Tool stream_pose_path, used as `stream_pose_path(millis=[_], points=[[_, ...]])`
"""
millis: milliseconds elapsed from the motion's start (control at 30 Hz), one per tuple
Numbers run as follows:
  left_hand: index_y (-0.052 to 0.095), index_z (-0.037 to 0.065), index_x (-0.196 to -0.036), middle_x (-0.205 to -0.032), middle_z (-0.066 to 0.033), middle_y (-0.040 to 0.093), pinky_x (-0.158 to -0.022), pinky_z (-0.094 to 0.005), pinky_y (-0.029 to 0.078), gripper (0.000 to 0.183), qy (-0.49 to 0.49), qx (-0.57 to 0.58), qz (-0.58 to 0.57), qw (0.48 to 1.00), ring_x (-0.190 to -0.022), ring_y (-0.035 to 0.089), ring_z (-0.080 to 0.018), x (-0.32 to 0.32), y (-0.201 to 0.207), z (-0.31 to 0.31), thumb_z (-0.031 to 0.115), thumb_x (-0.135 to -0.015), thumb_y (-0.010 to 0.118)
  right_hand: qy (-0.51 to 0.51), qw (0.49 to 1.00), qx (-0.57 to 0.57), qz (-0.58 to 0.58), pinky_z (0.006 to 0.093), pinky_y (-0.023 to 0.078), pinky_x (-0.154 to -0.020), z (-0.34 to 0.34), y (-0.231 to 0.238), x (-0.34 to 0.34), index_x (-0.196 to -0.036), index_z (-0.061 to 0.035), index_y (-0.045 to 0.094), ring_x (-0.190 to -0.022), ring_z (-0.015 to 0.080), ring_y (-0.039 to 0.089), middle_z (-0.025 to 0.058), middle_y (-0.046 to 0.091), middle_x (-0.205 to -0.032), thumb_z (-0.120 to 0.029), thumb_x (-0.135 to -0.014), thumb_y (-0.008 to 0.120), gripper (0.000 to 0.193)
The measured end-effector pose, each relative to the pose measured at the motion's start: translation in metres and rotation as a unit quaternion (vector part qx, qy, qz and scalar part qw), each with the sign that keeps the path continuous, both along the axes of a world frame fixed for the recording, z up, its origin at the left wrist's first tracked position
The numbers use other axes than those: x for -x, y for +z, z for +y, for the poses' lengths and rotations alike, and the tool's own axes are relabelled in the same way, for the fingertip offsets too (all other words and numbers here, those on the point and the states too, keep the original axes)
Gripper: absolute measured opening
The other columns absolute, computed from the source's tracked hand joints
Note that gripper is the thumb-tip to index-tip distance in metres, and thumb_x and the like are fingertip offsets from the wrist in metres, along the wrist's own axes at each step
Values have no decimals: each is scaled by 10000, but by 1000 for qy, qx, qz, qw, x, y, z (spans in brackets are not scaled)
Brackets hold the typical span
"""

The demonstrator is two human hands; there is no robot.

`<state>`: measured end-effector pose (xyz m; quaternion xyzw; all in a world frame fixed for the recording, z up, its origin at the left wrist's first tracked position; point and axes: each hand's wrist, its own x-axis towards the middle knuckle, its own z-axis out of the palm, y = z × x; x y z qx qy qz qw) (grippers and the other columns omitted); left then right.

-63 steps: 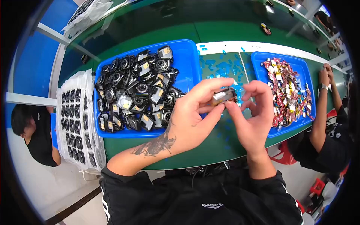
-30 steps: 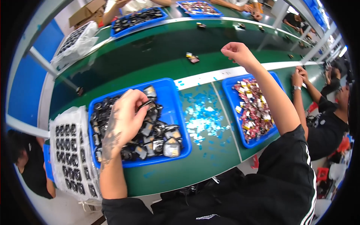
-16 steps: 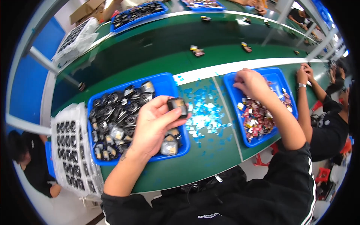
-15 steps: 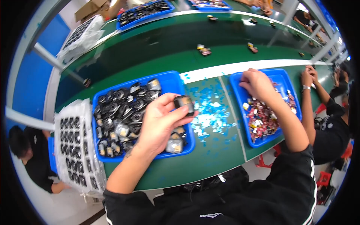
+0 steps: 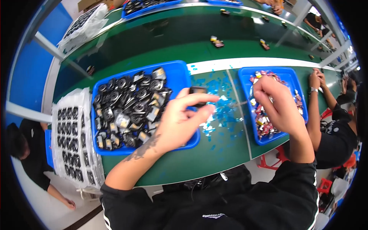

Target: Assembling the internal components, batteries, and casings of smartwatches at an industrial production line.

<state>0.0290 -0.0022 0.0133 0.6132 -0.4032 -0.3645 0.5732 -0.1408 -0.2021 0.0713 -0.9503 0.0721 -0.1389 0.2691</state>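
Observation:
My left hand (image 5: 178, 120) is over the right edge of the left blue tray (image 5: 177, 71). Its thumb and index finger point right with a gap between them, while the hidden fingers behind grip a small black square part (image 5: 198, 91) with a tan face. Heaped in that tray are black round-faced parts (image 5: 122, 82), some wrapped in clear film. My right hand (image 5: 278, 103) hangs over the right blue tray (image 5: 268, 142), its fingers curled together. What they pinch, if anything, I cannot make out. Small red, white and yellow pieces (image 5: 264, 122) fill that tray.
Blue film scraps (image 5: 218, 115) lie scattered on the green table between the trays. A plastic-wrapped stack of black parts (image 5: 71, 142) stands at the left. Beyond the white strip, small assemblies (image 5: 217, 41) sit on the green belt. A co-worker's hands (image 5: 316, 78) are at the right.
My left hand has shifted right with the black part, its thumb and index finger now stretched away from it. My right hand has turned and drawn slightly nearer. The whole view has shifted a little.

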Motion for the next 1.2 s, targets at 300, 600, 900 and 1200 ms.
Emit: stream_pose_path(millis=[300,600,900,1200], points=[[724,-4,-941,-963,-90,585,-693,-213,482,185,28,17,-69,997,-799,574,-81,14,-4,3,69,-783,785,43,983,-180,-16,289,444,-550,42,-17,-27,-845,19,627,-644,159,581,81,605,-748,-34,-869,641,59],[728,-11,-914,-963,-58,544,-600,-215,469,182,52,-5,-5,999,-693,543,-58,11,-14,0,133,-813,775,-110,983,-116,96,266,459,-565,34,-35,-37,-853,-15,678,-662,121,601,63,653,-767,-138,-853,708,127],[732,-16,-928,-950,-67,548,-594,-207,455,195,54,2,17,998,-680,528,-57,13,-20,-2,135,-814,775,-69,988,-120,-74,305,506,-664,33,-41,-44,-919,-15,673,-742,188,645,80,674,-851,-89,-884,672,82],[721,-47,-952,-967,-75,547,-610,-186,502,179,56,15,49,997,-713,563,-60,13,-21,-4,82,-833,753,-78,971,-202,-99,261,484,-595,40,-47,-32,-950,-19,678,-731,143,643,59,683,-825,-77,-881,679,90]])
